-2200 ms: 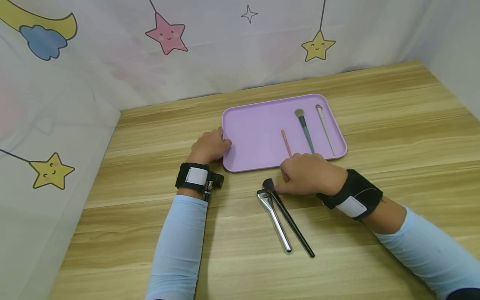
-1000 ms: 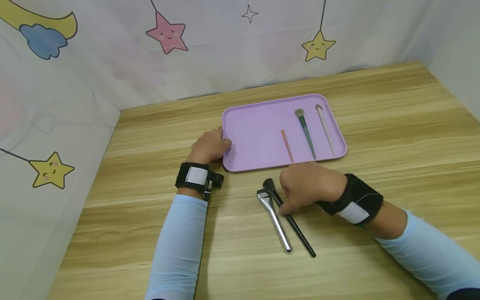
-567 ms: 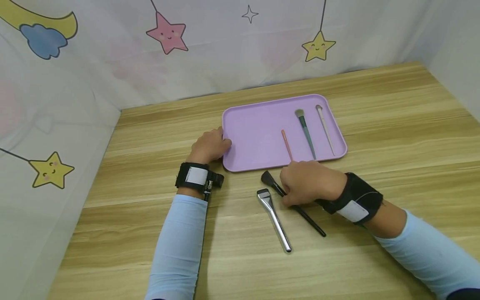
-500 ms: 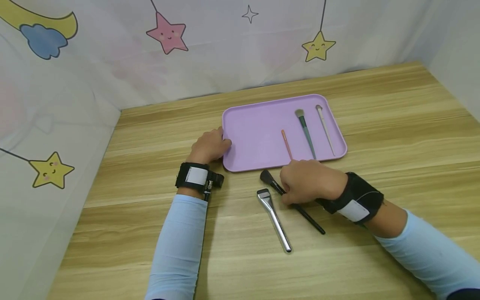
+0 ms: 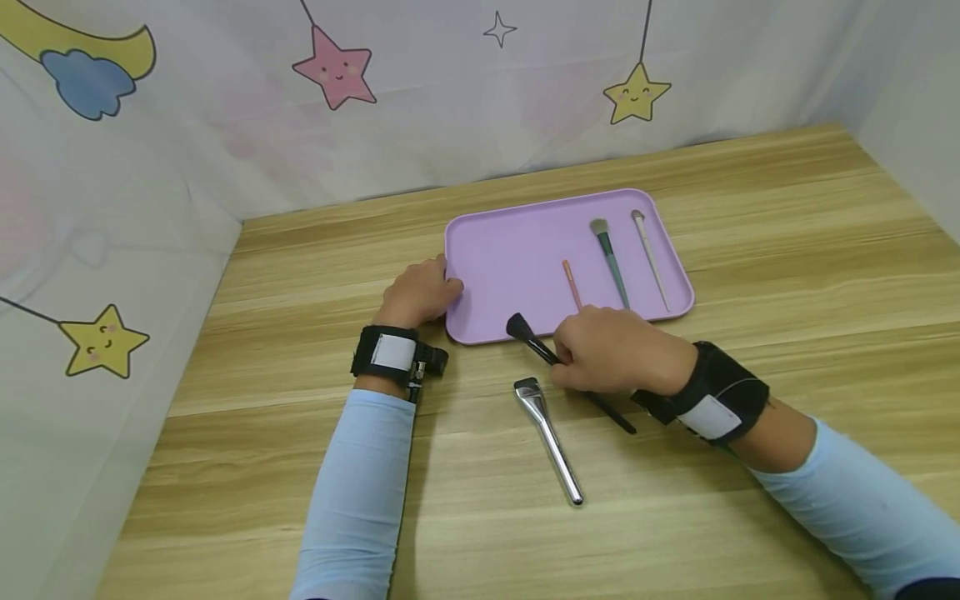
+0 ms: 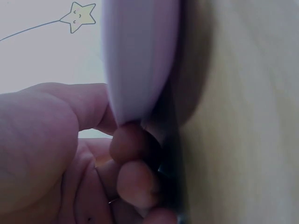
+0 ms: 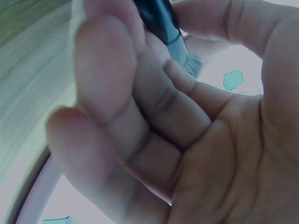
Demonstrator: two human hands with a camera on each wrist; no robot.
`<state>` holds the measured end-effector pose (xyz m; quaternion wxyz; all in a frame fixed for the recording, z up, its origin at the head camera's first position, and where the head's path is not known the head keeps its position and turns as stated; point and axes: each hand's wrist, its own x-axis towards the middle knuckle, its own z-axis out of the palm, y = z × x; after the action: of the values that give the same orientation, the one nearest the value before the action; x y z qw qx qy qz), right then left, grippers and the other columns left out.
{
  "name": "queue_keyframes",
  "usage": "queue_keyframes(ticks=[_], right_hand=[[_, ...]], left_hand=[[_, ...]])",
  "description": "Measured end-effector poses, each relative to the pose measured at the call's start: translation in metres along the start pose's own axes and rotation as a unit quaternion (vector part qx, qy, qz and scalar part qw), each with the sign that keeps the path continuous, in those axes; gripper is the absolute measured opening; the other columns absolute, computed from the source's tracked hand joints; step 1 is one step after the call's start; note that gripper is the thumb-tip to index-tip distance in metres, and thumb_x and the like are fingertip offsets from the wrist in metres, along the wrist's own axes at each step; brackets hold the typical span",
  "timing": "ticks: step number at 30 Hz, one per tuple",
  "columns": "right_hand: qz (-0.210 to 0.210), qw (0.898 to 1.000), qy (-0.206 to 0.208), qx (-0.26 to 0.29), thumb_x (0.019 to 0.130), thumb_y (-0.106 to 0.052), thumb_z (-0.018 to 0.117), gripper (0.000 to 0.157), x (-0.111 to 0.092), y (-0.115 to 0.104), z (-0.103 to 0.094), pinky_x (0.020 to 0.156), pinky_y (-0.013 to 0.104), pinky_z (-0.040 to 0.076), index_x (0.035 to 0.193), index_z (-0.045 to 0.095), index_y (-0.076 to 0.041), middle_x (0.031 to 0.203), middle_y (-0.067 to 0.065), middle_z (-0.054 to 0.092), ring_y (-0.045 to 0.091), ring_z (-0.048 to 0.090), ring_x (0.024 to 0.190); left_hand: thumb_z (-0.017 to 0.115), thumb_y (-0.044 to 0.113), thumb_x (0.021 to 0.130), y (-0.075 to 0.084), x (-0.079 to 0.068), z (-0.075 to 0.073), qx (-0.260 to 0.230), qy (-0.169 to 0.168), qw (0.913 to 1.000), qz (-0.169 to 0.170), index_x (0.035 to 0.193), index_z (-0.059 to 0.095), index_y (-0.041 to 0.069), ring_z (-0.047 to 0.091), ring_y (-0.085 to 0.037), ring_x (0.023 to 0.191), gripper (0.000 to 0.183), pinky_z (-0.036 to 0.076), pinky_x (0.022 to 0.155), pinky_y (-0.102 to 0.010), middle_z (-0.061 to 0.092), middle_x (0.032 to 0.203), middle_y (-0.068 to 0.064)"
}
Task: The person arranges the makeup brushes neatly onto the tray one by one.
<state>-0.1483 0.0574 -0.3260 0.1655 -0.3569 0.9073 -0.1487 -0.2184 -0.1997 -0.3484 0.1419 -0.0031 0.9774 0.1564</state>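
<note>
My left hand (image 5: 420, 292) pinches the left rim of a lilac tray (image 5: 510, 258); in the left wrist view the thumb and curled fingers meet at the tray's edge (image 6: 138, 60). With thumb and fingers, my right hand (image 5: 626, 350) grips a black makeup brush (image 5: 611, 412) by its handle, in front of the tray. The brush's dark bristles point to the far left, over the tray's near rim. In the right wrist view the black brush (image 7: 161, 18) sits between thumb and fingers. A silver makeup brush (image 5: 555, 446) lies on the table, nearer to me.
An orange brush (image 5: 572, 283), a green brush (image 5: 613, 265) and a white brush (image 5: 651, 254) lie side by side on the tray's right half. The right hand partly covers the lower ends of the first two. A printed curtain (image 5: 465, 117) borders the wooden table (image 5: 300, 275).
My right hand has come down onto the black brush, taken hold of it and drawn it off the silver brush, toward the tray. The left hand and tray stay put.
</note>
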Motion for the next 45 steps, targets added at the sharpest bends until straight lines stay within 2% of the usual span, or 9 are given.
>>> queue_keyframes(ticks=[6,10,17,31,45], right_hand=[[0.011,0.999,0.025,0.023,0.076,-0.028,0.061,0.016,0.001,-0.0014,-0.0021,0.041,0.029,0.038,0.066,0.056,-0.016,0.056,-0.004,0.052,0.012,0.047,0.049],[0.02,0.998,0.045,0.034,0.077,-0.028,0.062,0.013,0.0018,-0.0015,-0.003,0.043,0.031,0.039,0.075,0.059,-0.015,0.058,-0.004,0.054,0.012,0.048,0.051],[0.014,0.994,0.092,0.057,0.077,-0.027,0.062,0.017,0.0036,-0.002,-0.0029,0.045,0.03,0.041,0.085,0.063,-0.012,0.058,-0.007,0.054,0.01,0.047,0.052],[0.007,0.988,0.136,0.069,0.077,-0.028,0.067,0.015,0.0049,-0.0008,-0.0042,0.042,0.029,0.04,0.079,0.065,-0.013,0.058,-0.008,0.056,0.008,0.048,0.05],[0.013,0.988,0.141,0.065,0.079,-0.034,0.066,0.018,0.0058,-0.0008,-0.0033,0.043,0.031,0.038,0.079,0.063,-0.016,0.055,-0.009,0.054,0.011,0.046,0.051]], left_hand=[[0.041,0.029,0.09,-0.0001,0.0006,0.0006,0.0,0.003,1.0,0.002,0.113,0.047,0.004,0.053,-0.025,0.078,0.035,0.041,0.061,-0.038,0.054,0.092,-0.012],[0.041,0.029,0.09,0.0001,0.0005,0.0007,0.001,0.004,1.0,0.004,0.112,0.047,0.005,0.052,-0.025,0.078,0.034,0.04,0.06,-0.038,0.054,0.091,-0.012],[0.041,0.03,0.09,-0.0001,0.0004,0.0004,0.005,0.005,1.0,0.006,0.114,0.047,0.004,0.053,-0.025,0.078,0.036,0.041,0.06,-0.038,0.054,0.092,-0.012],[0.042,0.029,0.09,0.0011,-0.0008,0.0007,-0.001,0.008,0.9999,0.008,0.115,0.047,0.004,0.052,-0.025,0.077,0.036,0.041,0.06,-0.036,0.054,0.092,-0.012],[0.042,0.03,0.09,0.0002,0.0003,0.0016,0.001,0.014,0.9998,0.013,0.117,0.047,0.003,0.052,-0.025,0.077,0.038,0.041,0.059,-0.036,0.054,0.092,-0.012]])
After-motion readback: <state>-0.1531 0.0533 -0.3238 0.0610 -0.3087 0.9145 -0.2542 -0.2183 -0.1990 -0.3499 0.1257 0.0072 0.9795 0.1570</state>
